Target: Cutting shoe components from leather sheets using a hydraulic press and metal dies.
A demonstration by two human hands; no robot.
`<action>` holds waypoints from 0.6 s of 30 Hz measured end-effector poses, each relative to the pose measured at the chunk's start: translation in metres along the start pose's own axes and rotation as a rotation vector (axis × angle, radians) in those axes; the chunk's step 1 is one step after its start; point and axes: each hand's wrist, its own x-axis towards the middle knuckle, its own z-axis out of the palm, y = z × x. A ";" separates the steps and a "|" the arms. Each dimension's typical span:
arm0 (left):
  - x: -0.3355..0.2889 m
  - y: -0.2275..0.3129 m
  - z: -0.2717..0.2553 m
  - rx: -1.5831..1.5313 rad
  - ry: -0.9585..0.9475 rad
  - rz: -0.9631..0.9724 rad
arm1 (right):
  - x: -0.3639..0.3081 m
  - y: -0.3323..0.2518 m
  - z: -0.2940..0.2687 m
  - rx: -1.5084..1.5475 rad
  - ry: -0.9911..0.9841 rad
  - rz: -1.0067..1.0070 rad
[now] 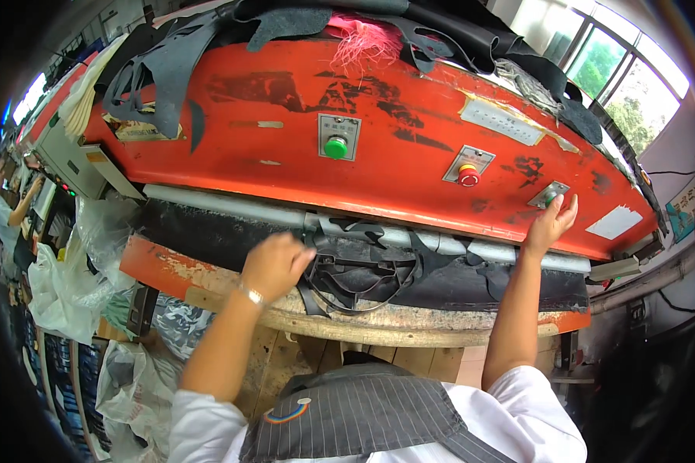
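Note:
My right hand [552,224] is raised to a small green push button [550,198] at the right of the red machine's front. Its fingers are apart, and a fingertip lies at the button. My left hand [274,266] hovers by the left end of a dark metal cutting die [363,279], fingers curled in and thumb pointing right. Nothing shows in it, and it looks apart from the die. The die, a curved frame with inner bars, lies on black sheet leather [471,284] under the machine's edge. Cut holes and strips show in the leather around it.
The red machine [239,166] spans the view, with a larger green button [336,147] and a red stop button [468,176]. Leather scraps [158,85] and pink fibres [367,42] lie on top. A worn board edge [409,333] runs before me. Plastic bags [69,289] hang left.

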 end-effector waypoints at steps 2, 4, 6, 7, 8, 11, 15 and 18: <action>-0.053 -0.008 0.010 -0.049 -0.151 -0.156 | -0.016 -0.025 -0.008 0.006 -0.024 -0.005; -0.093 -0.011 0.029 -0.102 -0.148 -0.199 | -0.041 -0.054 0.001 0.271 -0.251 -0.034; -0.116 -0.012 0.045 -0.003 0.060 -0.112 | -0.079 -0.086 0.023 0.448 -0.395 0.005; -0.112 -0.018 0.055 0.032 0.087 -0.124 | -0.101 -0.091 0.046 0.434 -0.484 -0.074; -0.110 -0.015 0.056 0.022 0.078 -0.131 | -0.120 -0.101 0.057 0.399 -0.582 -0.142; -0.106 -0.006 0.059 0.096 0.177 -0.142 | -0.163 -0.140 0.073 0.535 -0.830 -0.071; -0.114 -0.011 0.071 0.098 0.216 -0.179 | -0.172 -0.141 0.080 0.494 -0.999 -0.170; -0.129 -0.019 0.065 0.079 0.138 -0.193 | -0.173 -0.119 0.074 0.446 -1.119 -0.142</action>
